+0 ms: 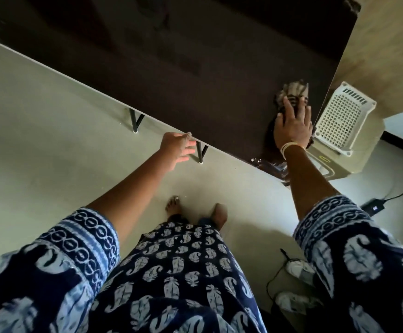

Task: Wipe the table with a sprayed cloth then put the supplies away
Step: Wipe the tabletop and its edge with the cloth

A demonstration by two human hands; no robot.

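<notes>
table (195, 68): far end cut off by top edge, top-left corner blurred and dark. cloth (294, 92): mostly covered by right hand (293, 126), only the far end shows; pattern unclear. left hand (178, 147): fingertips curl over the table edge, contact can't be judged. Shiny clear item (270, 164) at the near table corner, partly behind the right forearm, unidentifiable. White basket (339, 116): contents not visible.

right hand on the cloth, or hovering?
Touching. Head view: the right hand lies flat on the cloth, fingers spread, pressing it against the dark table.
</notes>
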